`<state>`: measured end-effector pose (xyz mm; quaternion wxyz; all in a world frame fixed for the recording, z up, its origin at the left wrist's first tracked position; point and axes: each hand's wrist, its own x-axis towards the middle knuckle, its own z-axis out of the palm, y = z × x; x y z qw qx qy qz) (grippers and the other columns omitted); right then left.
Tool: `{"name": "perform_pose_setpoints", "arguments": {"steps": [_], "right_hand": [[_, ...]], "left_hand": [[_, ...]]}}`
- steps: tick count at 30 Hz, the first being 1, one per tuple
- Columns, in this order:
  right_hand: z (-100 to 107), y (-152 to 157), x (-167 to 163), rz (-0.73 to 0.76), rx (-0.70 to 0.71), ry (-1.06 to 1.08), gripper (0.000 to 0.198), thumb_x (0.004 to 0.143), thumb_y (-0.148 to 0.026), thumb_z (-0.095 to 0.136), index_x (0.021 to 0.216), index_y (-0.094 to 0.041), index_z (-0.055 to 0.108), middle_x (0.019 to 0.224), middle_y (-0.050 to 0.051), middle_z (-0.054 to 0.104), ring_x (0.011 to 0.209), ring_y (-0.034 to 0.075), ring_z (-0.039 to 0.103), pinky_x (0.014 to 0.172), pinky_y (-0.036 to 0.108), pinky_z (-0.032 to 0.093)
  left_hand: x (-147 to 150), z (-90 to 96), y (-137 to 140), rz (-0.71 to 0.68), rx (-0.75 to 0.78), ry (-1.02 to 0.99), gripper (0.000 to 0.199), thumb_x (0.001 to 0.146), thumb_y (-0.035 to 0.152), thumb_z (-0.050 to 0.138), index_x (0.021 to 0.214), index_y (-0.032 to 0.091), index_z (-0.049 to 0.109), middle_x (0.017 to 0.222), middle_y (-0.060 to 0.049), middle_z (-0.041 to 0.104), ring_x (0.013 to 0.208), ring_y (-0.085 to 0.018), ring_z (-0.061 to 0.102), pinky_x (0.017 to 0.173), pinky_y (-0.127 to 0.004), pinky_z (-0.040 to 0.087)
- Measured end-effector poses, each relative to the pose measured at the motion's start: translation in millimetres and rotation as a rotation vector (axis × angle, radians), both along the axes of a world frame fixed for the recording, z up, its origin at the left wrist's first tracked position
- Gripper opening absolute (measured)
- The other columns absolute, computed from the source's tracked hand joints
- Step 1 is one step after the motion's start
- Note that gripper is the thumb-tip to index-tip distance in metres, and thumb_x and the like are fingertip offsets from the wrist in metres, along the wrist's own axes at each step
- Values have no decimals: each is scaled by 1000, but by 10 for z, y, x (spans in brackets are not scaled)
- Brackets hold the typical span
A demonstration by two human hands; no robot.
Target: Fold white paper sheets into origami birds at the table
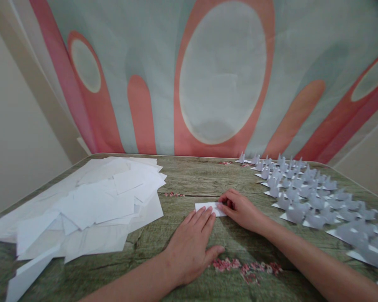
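A small folded piece of white paper [203, 206] lies flat on the table between my hands. My left hand [193, 241] rests palm down with its fingers stretched out, the fingertips pressing on the paper's near side. At the paper's right end, my right hand [239, 212] has its thumb and curled fingers pinched on the edge. Part of the paper is hidden beneath the left fingertips and the right thumb.
A loose pile of white paper sheets [97, 201] spreads over the left of the wood-patterned table [189, 176]. Several rows of folded white paper figures [315, 203] stand on the right. Behind the table hangs a patterned cloth [164, 84].
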<state>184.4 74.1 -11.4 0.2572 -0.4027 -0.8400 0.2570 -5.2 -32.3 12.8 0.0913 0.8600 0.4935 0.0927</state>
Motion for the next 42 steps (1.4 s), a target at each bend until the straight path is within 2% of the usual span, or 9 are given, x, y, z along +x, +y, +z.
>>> {"name": "perform_pose_setpoints", "arguments": {"steps": [4, 10, 15, 19, 26, 33, 42], "right_hand": [[47, -15, 31, 25, -21, -11, 16, 79, -31, 58, 86, -17, 59, 81, 2, 52, 64, 12, 49, 60, 25, 41], [125, -45, 85, 90, -77, -38, 35, 68, -35, 70, 97, -18, 58, 89, 3, 52, 72, 14, 50, 65, 26, 43], [94, -20, 87, 80, -86, -30, 32, 67, -31, 70, 94, -19, 60, 89, 3, 52, 71, 13, 49, 64, 26, 42], [100, -18, 83, 78, -98, -31, 31, 66, -29, 71, 94, -19, 60, 89, 2, 52, 71, 13, 49, 65, 26, 42], [135, -47, 32, 97, -81, -40, 32, 70, -32, 68, 99, -20, 60, 93, 4, 49, 73, 14, 49, 68, 27, 44], [111, -49, 12, 104, -68, -40, 29, 70, -30, 68, 96, -21, 60, 95, 4, 50, 74, 14, 49, 69, 27, 44], [120, -50, 15, 99, -72, -47, 30, 69, -31, 68, 96, -21, 59, 95, 3, 49, 73, 14, 49, 67, 27, 43]], "left_hand": [[4, 14, 3, 11, 2, 10, 63, 88, 55, 32, 137, 15, 30, 146, -10, 25, 134, -24, 21, 109, -42, 20], [-22, 4, 38, -2, 43, 18, 56, 89, 48, 37, 134, 16, 35, 141, -10, 35, 129, -26, 31, 106, -42, 26], [-75, -14, 149, -16, 114, -15, 35, 91, 29, 39, 124, 19, 46, 129, -7, 50, 119, -21, 44, 101, -39, 34], [-126, -24, 251, -24, 145, -83, 28, 90, 22, 42, 115, 20, 54, 113, -6, 59, 107, -19, 51, 94, -36, 41], [-174, -59, 305, -27, 169, -128, 27, 87, 14, 44, 110, 20, 58, 110, -6, 60, 103, -19, 51, 91, -36, 43], [-168, -22, 304, -16, 182, -119, 26, 89, 18, 41, 107, 19, 60, 106, -7, 61, 99, -20, 52, 89, -36, 44], [-165, -14, 301, 1, 175, -56, 29, 91, 20, 39, 115, 18, 55, 118, -7, 57, 101, -20, 51, 92, -37, 40]]}}
